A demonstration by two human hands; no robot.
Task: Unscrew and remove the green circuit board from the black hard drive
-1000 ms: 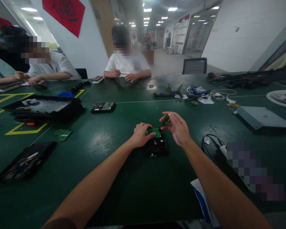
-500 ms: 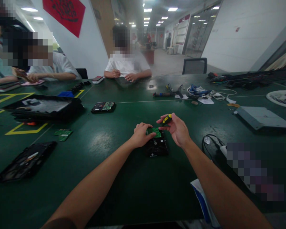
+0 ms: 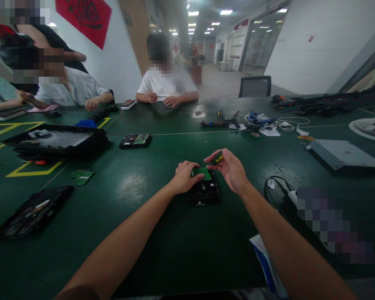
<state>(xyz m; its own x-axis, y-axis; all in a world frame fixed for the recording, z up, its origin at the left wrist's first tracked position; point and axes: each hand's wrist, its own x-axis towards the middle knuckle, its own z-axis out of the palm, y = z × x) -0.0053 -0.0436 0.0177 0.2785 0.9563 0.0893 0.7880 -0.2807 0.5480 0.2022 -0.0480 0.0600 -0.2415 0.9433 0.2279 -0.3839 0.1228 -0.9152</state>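
A black hard drive with a green circuit board on top lies on the green table in front of me. My left hand rests on its left far corner, fingers curled against the board. My right hand hovers over the drive's right far corner and pinches a small yellow-and-black screwdriver, tip pointing down toward the board.
A second hard drive lies further left, near a black tray, loose green boards and a black panel. Tools and cables lie far right, a grey case beside them. Other people sit across the table.
My right hand has lowered slightly and tilted the screwdriver down toward the board. My left hand stays on the drive. A person at far left has shifted an arm.
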